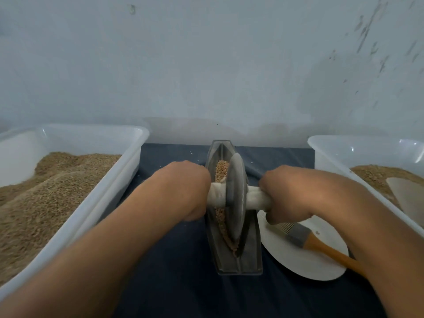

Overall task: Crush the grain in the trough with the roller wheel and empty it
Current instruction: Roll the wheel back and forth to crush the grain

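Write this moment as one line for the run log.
phase: crushing | left hand: grips axle | right hand: grips axle | roller wheel: in trough | grain: in trough, not emptied

My metal trough [238, 255] is a long, narrow, boat-shaped channel in dull grey, lying lengthwise away from me on the dark cloth, its near end blunt and its far end tapering to a point. The grain [220, 169] fills the groove as a thin tan line, loose and coarse at the far end, packed finer towards the near end. The roller wheel [236, 198], a grey disc, stands upright on edge in the groove at about mid-length, leaning slightly. Its axle, wrapped in pale cloth, sticks out to both sides across the trough.
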Demonstrator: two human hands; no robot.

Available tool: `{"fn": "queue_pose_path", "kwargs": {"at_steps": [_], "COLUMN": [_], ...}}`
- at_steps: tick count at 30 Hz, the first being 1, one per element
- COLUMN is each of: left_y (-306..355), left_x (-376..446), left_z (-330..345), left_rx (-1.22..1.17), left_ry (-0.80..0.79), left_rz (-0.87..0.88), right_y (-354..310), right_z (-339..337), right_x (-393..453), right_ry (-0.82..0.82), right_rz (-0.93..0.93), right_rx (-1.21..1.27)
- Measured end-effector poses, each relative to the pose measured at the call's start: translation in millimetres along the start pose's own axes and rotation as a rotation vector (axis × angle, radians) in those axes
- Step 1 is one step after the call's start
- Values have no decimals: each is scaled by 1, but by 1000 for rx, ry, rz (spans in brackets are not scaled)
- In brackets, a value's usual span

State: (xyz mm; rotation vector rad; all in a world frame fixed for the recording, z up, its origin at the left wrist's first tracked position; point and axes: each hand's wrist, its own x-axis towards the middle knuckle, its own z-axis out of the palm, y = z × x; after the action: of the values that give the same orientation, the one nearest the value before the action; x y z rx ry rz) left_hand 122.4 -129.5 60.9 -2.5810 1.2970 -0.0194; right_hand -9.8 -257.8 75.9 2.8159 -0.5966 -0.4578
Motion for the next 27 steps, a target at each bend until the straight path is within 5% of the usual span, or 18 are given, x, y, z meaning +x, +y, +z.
{"fn": "queue_pose_path", "kwargs": {"at_steps": [4, 9, 13, 16, 20, 27], "left_y": [-3, -11, -12, -9, -12, -10], "left_x": [12, 36, 49, 56, 60, 51], "left_z": [7, 22, 36, 45, 48, 43], "left_rx": [-66, -88, -23, 72, 53, -24], "left_ry": [40, 151, 407, 649, 750, 522], "left_rz": [-27, -78, -106, -93, -77, -90], "right_y": [4, 10, 11, 13, 14, 13], "right_z": [9, 32, 49, 57, 58, 46], "right_x": [18, 49, 69, 74, 76, 63], "right_ry": [61, 455, 717, 782, 835, 632], "right_rz": [6, 29, 70, 100, 93, 93], "right_rx": [77, 153, 118, 158, 203, 146]}}
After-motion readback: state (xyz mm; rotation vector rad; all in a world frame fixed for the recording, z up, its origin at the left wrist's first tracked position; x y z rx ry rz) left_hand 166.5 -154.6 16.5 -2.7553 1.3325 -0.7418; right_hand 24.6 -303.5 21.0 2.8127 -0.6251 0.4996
